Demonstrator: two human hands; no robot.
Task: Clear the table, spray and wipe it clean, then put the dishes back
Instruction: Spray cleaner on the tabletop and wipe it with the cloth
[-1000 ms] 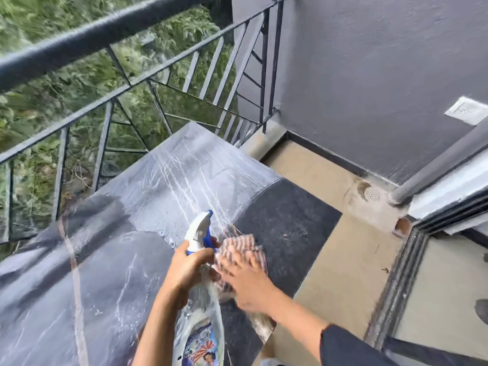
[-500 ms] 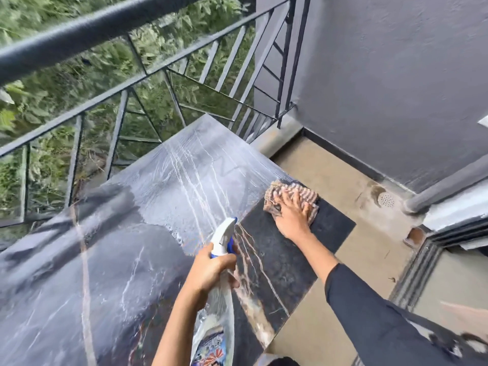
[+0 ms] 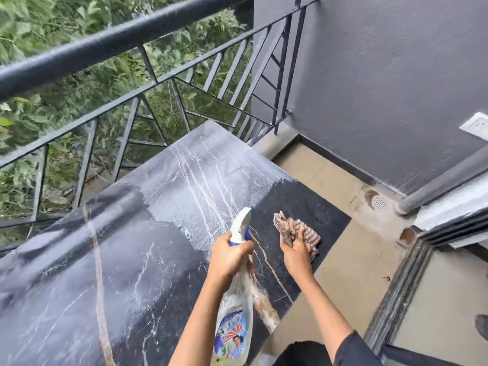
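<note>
A: Gripping the spray bottle (image 3: 233,307) by its neck, your left hand (image 3: 229,256) was wrapped tight just under the white and blue trigger head, nozzle aimed out over the table (image 3: 126,265). Which step was that, by your reckoning?

B: You were in the spray-and-wipe part, I judged. No dishes showed on the table, so clearing looked done. Your right hand (image 3: 295,253) was closed around the bunched striped cloth (image 3: 303,232), held at the near right part of the top; I could not tell whether it touched the surface or hung just above it.

A: And the table beyond your hands?

B: The dark stone top was wet and streaked pale across its middle and far corner, while the near right corner by the cloth looked dark and free of streaks. Past it stood the black railing (image 3: 113,46), then greenery.

A: So what did the next move call for?

B: You needed to press the cloth flat and carry it through those pale streaks toward the far edge, I thought, with the bottle kept clear or set down.

A: Any writing you could read?

B: The bottle's label showed blue, red and a small cartoon figure, but the words were too blurred to read. No brand could be made out.
</note>
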